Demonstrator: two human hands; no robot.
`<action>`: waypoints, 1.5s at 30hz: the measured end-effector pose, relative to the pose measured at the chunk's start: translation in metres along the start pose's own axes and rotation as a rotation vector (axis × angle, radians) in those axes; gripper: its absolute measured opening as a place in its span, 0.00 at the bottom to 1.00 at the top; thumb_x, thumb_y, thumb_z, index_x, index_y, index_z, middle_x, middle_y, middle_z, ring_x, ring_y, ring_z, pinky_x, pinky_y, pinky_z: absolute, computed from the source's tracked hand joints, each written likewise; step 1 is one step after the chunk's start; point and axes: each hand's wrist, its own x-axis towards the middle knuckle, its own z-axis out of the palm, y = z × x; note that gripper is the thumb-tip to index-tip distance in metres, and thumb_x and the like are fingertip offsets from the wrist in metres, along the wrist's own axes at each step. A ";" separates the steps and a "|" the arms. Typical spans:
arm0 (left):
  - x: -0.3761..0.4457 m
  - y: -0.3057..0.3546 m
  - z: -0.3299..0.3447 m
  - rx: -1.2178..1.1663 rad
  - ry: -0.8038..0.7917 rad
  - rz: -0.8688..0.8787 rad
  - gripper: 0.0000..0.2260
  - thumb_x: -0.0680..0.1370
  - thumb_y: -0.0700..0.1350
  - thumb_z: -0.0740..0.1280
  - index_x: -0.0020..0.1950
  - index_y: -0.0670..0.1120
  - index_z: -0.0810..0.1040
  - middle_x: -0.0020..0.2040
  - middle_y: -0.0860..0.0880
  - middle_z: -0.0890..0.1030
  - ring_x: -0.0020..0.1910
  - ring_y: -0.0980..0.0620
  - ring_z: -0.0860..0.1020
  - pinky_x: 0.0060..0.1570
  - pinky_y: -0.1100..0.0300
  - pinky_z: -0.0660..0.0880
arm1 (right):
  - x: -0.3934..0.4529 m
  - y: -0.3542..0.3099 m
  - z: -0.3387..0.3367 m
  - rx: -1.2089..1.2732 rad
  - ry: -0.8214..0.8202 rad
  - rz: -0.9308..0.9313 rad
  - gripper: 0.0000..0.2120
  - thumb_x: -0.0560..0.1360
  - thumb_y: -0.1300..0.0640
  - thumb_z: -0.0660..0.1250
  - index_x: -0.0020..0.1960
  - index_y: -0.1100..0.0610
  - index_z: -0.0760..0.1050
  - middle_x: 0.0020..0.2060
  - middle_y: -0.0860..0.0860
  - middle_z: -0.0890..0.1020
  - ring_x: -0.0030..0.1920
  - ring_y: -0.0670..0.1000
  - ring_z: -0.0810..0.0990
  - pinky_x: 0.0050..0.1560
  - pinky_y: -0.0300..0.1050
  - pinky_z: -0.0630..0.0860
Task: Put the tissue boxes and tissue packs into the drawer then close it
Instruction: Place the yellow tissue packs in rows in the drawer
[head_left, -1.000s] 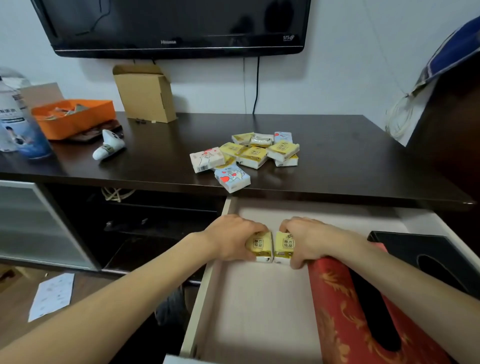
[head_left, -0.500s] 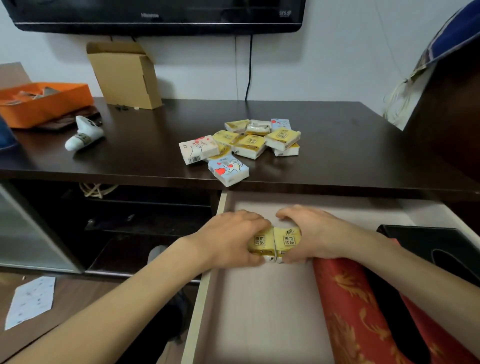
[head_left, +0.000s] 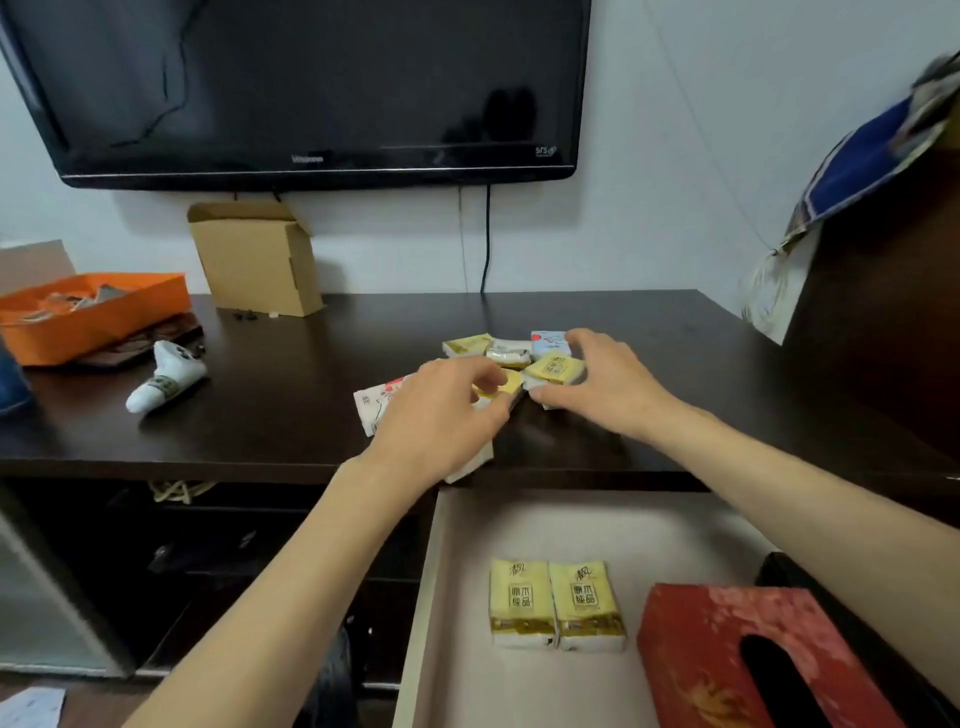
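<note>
Step in hand: second pickup from the pile of packs (head_left: 519, 364) on the worktop (head_left: 291, 395). Left hand (head_left: 441, 415) closing on a yellow pack (head_left: 501, 385), right hand (head_left: 602, 384) on another (head_left: 555, 368); neither lifted yet. Drawer (head_left: 431, 597) open, holding two packs (head_left: 556, 603) and a red box (head_left: 727, 654); next, lift and lay beside those.

The room was evenly and rather dimly lit, the pale wall (head_left: 649, 156) taking a cool bluish cast. Soft glare lay across the dark desk (head_left: 291, 395) near its back edge, and the black television (head_left: 311, 88) screen carried faint reflections. The hands threw only weak, diffuse shadows onto the desktop. Straight lines bowed toward the frame edges from the wide lens, the bundle (head_left: 878, 150) at the upper right corner was smeared, and fine detail looked soft throughout
</note>
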 end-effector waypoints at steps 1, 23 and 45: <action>0.005 -0.002 0.002 0.023 -0.025 -0.019 0.14 0.78 0.54 0.67 0.61 0.52 0.82 0.58 0.55 0.84 0.56 0.53 0.81 0.57 0.50 0.77 | 0.006 0.002 0.006 0.004 -0.018 0.019 0.41 0.66 0.37 0.75 0.73 0.53 0.69 0.67 0.53 0.77 0.67 0.57 0.74 0.62 0.56 0.75; 0.054 0.042 0.077 0.333 -0.304 0.154 0.18 0.78 0.54 0.64 0.63 0.44 0.75 0.62 0.46 0.76 0.63 0.44 0.75 0.56 0.49 0.74 | -0.040 0.075 -0.003 0.064 0.142 0.082 0.19 0.73 0.48 0.72 0.62 0.51 0.77 0.61 0.49 0.78 0.62 0.54 0.74 0.56 0.48 0.70; -0.014 0.047 0.023 0.137 -0.386 0.132 0.27 0.68 0.60 0.76 0.63 0.54 0.75 0.57 0.53 0.78 0.55 0.52 0.76 0.54 0.51 0.75 | -0.089 0.070 -0.021 0.369 0.044 -0.069 0.16 0.68 0.52 0.80 0.51 0.43 0.77 0.53 0.42 0.85 0.54 0.39 0.84 0.57 0.43 0.81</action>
